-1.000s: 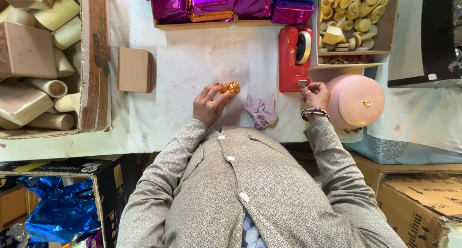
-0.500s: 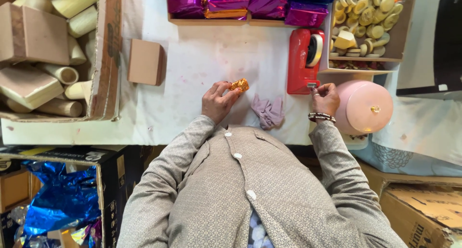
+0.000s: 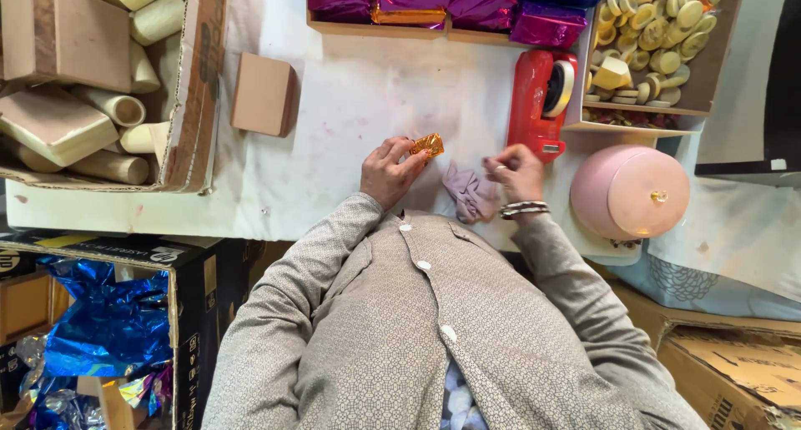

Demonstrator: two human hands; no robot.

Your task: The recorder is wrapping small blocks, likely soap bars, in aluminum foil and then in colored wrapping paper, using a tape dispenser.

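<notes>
My left hand (image 3: 389, 171) pinches a small parcel wrapped in gold foil (image 3: 427, 144) at its fingertips, just above the white table (image 3: 350, 105). My right hand (image 3: 515, 170) hovers to the right of it, thumb and forefinger pinched together; whether they hold a strip of tape I cannot tell. A red tape dispenser (image 3: 541, 103) stands just beyond the right hand. A crumpled pale purple cloth (image 3: 470, 193) lies on the table between the hands.
A small brown box (image 3: 264, 95) sits left of centre. A cardboard box of cream tubes and blocks (image 3: 92, 71) fills the left. Purple and blue foil parcels (image 3: 450, 0) line the back, beside a tray of small round pieces (image 3: 659, 30). A pink lidded container (image 3: 630, 192) stands right.
My right hand has drawn back from the tape dispenser toward the gold parcel. The left hand keeps the parcel in the same spot.
</notes>
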